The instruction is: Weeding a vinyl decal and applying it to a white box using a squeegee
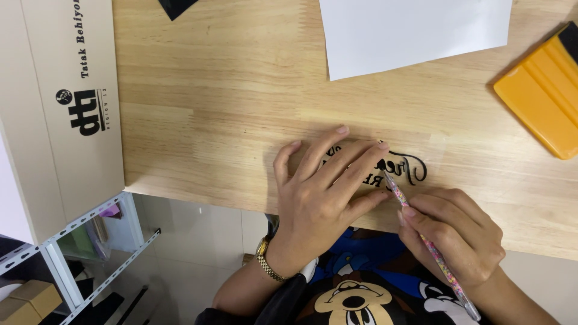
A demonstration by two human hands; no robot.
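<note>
1. Nearest the camera, at the bottom edge, is the person's dark shirt (355, 295) with a cartoon print in blue, tan and black.
2. The right hand (454, 235) is curled around a thin pen tool (424, 238) with a clear barrel full of small coloured beads. The fingers grasp it like a pencil, and its tip points up and left toward the lettering.
3. The left hand (322, 192) lies flat on the table (223, 102), fingers spread and released, holding nothing. It presses down on the decal (400, 168). A gold watch (268, 259) sits on that wrist.
4. The decal is a clear sheet with black script letters. It lies on the table near the front edge, half covered by the left fingers. The pen tip touches it just beside the left index finger.
5. Left of the table stands a beige box (66, 120) with dark print, resting on a white slotted shelf (90, 232). Smaller cartons (27, 301) sit lower on it.
6. Farther back on the right, an orange squeegee (542, 90) lies at the table's edge, well apart from the hands.
7. Farthest, at the top, lies a white sheet (409, 30), and a black scrap (176, 7) shows to its left.
</note>
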